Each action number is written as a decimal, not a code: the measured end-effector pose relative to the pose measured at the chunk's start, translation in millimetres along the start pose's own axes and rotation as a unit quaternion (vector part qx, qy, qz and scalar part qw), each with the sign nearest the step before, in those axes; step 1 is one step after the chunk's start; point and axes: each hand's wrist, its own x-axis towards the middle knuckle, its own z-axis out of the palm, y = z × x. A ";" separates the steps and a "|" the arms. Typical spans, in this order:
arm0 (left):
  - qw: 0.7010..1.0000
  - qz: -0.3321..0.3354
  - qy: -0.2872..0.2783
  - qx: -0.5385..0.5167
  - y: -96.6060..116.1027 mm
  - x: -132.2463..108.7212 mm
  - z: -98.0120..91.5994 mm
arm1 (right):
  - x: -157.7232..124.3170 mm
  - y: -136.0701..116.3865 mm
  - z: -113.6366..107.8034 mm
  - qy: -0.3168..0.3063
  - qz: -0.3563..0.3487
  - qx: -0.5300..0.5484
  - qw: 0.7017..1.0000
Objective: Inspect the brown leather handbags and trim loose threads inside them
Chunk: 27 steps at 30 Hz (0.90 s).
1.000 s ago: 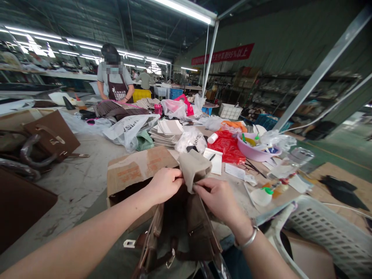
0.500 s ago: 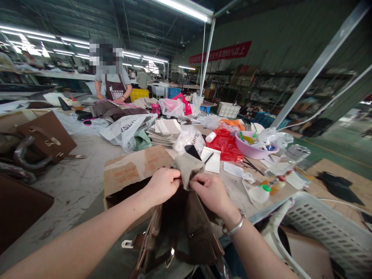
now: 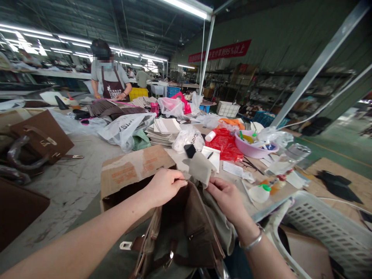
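A brown handbag (image 3: 200,221) stands open in front of me, its dark inside facing up and metal clasps near its front. My left hand (image 3: 165,188) is closed in a pinch at the bag's far upper edge. Grey cloth (image 3: 200,167) hangs over the far rim and down the bag's right outer side. Pinched on that cloth, just right of the rim, is my right hand (image 3: 225,193), with a metal bracelet at the wrist. Behind my left hand lies an open cardboard box (image 3: 136,166), its opening partly hidden by my forearm.
Brown bags (image 3: 43,135) lie at the left. A white basket (image 3: 325,224) is at my lower right. Beyond the handbag are stacked sheets (image 3: 164,130), a red plastic bag (image 3: 222,143) and a lilac basin (image 3: 255,149). A co-worker (image 3: 110,77) stands across the table.
My right hand has moved right, drawing the grey cloth away from my left hand and over the bag's right side. My left hand now pinches the bag's rim.
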 end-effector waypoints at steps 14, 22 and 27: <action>0.999 0.038 0.003 -0.013 -1.2 -0.5 1.7 | -0.8 -6.1 28.0 0.053 -0.149 -0.214 0.964; 1.000 0.007 0.001 0.010 -2.9 -3.1 -1.3 | 2.8 24.6 1.7 0.114 0.035 0.204 0.972; 1.000 0.012 0.000 -0.018 -1.5 -1.9 -0.6 | 0.7 4.7 0.4 0.042 -0.031 0.017 0.999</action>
